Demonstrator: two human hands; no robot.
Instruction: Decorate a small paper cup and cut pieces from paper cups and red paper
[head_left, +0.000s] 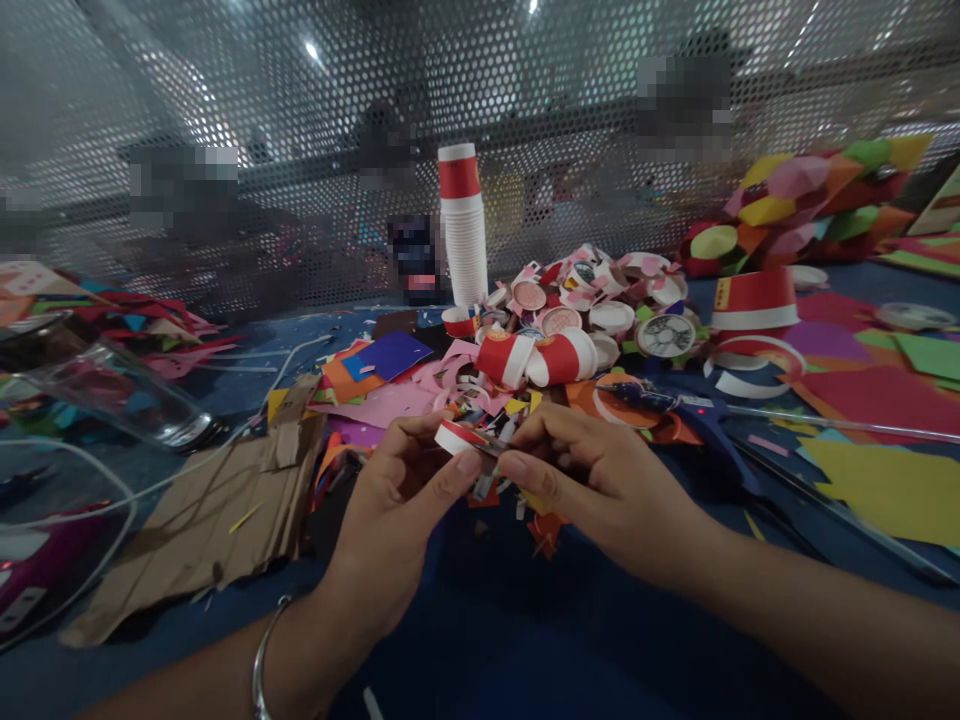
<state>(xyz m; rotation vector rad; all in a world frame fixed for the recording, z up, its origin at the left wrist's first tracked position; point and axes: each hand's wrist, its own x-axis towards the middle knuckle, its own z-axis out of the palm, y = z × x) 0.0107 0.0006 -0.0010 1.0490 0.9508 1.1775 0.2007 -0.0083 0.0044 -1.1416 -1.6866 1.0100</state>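
Close in front of me, my left hand (409,490) pinches a short red-and-white piece cut from a paper cup (454,438). The thumb lies along its near side and the fingers curl behind. My right hand (592,480) closes on the right end of the same piece, thumb and forefinger meeting there. Between the two thumbs a thin greyish part shows, too small to make out. Just beyond my hands lie two red-and-white paper cups (562,357) on their sides, with a heap of cut cup bottoms (611,290) behind them. Paper scraps (405,400) spread around and below my fingers.
A tall stack of paper cups (466,240) stands against the perforated metal screen (315,190). Corrugated cardboard (217,510) and a clear glass (142,395) lie left. Rightward are a blue glue gun (724,430) with its cord, an upturned cup (754,300) and coloured paper sheets (885,485).
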